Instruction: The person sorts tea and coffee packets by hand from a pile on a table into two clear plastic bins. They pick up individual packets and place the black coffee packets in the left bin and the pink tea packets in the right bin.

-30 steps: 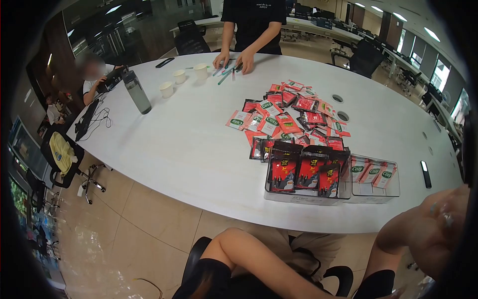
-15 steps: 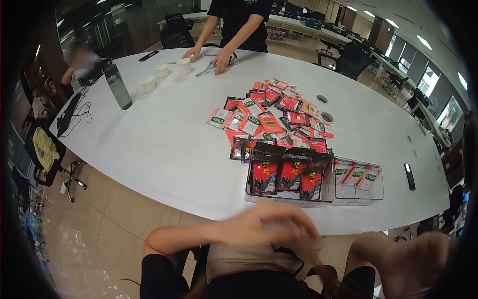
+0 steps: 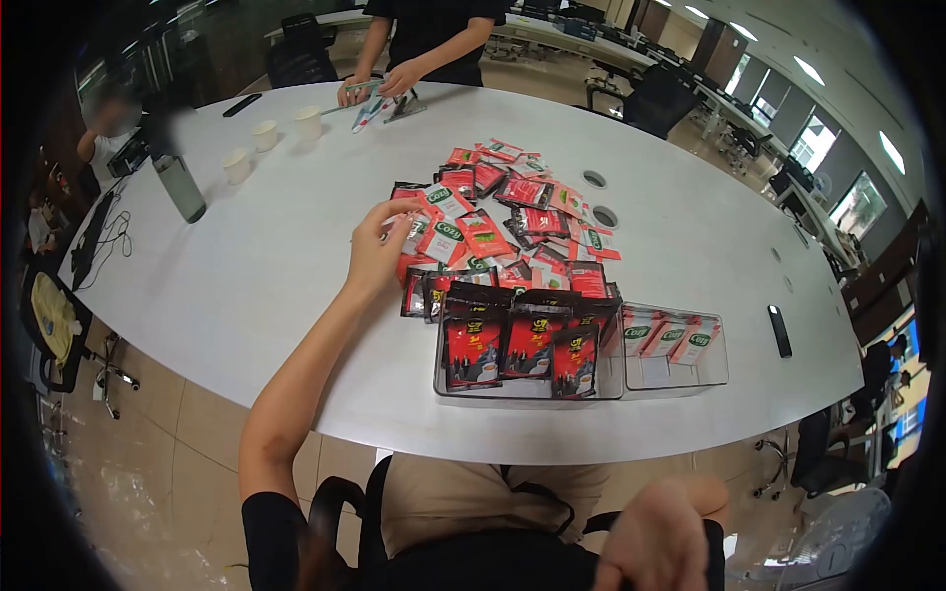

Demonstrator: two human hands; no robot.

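Observation:
My left hand [image 3: 379, 246] reaches over the left edge of a loose heap of sachets, its thumb and fingers closing around a Cozy tea sachet that they mostly cover. Right beside it lie other pink-and-white Cozy tea sachets [image 3: 446, 239], mixed with red-and-black coffee sachets [image 3: 532, 221]. My right hand [image 3: 658, 540] is low over my lap, blurred, palm showing and fingers loosely apart, with nothing visible in it. In front of me stands a clear divided box [image 3: 532, 398]. Upright coffee packets [image 3: 530, 345] fill its left part, and several Cozy sachets [image 3: 666, 340] stand in the right part.
Across the table [image 3: 286, 325] a person's hands [image 3: 382, 87] handle thin, blue-green strips. Paper cups [image 3: 308, 123] and a grey bottle [image 3: 179, 187] stand at the left. A black phone-like object [image 3: 779, 331] lies at the right, and round cable holes [image 3: 603, 217] sit behind the heap.
My left hand has gone from in front of my body out to the left side of the heap. My right hand has moved inward. The view has shifted; the other person's hands have lifted the strips.

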